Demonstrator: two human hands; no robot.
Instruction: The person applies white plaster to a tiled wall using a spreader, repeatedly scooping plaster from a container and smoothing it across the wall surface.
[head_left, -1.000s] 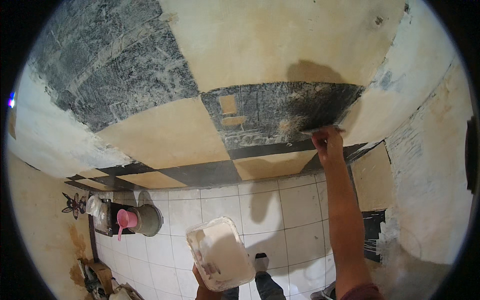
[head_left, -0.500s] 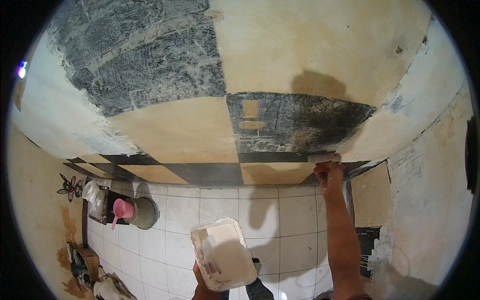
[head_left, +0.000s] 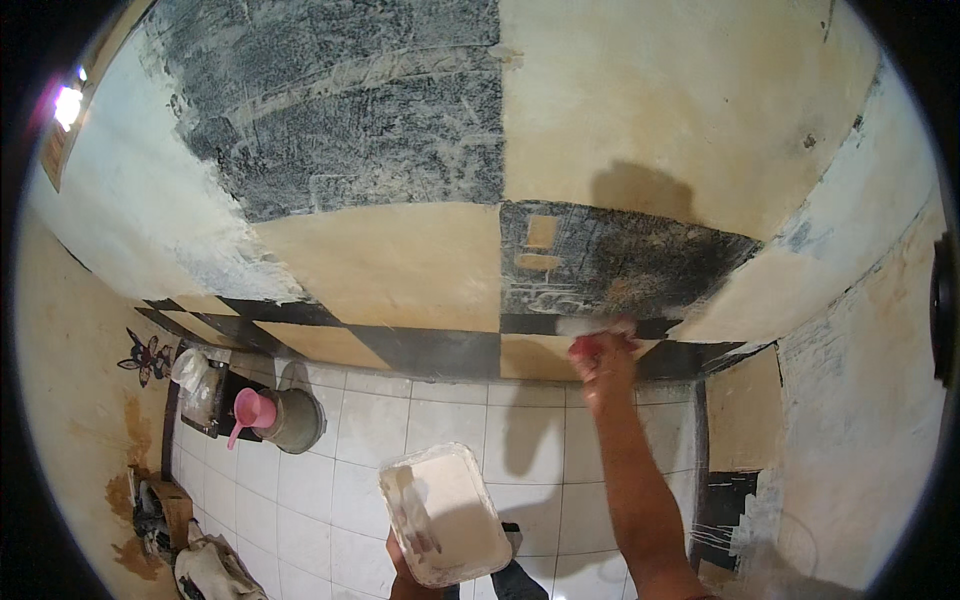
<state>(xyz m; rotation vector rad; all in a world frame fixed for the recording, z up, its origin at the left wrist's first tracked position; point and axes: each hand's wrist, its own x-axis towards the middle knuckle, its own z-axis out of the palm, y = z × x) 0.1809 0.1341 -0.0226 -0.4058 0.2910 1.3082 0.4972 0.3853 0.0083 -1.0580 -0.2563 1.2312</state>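
Observation:
My left hand (head_left: 402, 562) grips the left edge of a shallow rectangular tray (head_left: 500, 520) holding cream-coloured paint, with darker smears on its left side. It hangs over the floor, low in the view. Out in front, my right hand (head_left: 605, 368) is closed around a red-handled paint tool (head_left: 585, 346). The tool's pale, wide head lies against the wall's dark band, just under a worn black square (head_left: 640, 250). Motion blurs it, so whether it is a roller or a brush is unclear.
The wall ahead bears black and cream checks (head_left: 400, 265) with whitish patches. At left on the white tiled floor (head_left: 370, 420) stand a grey bucket (head_left: 298, 420) and a pink dipper (head_left: 252, 408). A crumpled cloth (head_left: 212, 572) lies lower left. A side wall (head_left: 840, 430) rises at right.
My right hand and the paint tool have moved left along the dark band. The view has shifted slightly; the tray stays in my left hand.

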